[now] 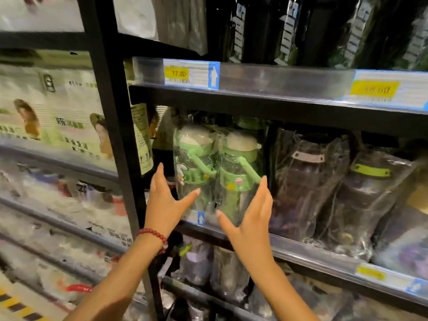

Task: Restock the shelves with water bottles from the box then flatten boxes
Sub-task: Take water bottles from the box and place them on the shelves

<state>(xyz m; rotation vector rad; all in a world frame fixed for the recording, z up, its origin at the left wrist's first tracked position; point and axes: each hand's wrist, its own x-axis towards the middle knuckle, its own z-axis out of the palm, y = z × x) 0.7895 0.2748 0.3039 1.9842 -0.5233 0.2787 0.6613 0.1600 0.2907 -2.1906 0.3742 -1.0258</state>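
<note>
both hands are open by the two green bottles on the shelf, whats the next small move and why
Probably close both hands inward to square up the pair. The left hand and right hand are open on either side of the two green bottles, which stand wrapped at the shelf edge, the right one's base overhanging it.

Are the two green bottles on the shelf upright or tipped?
Upright. Both green bottles stand side by side in clear wrap, white caps on top, bases at the shelf edge. Left hand and right hand flank them, fingers straight.
</note>
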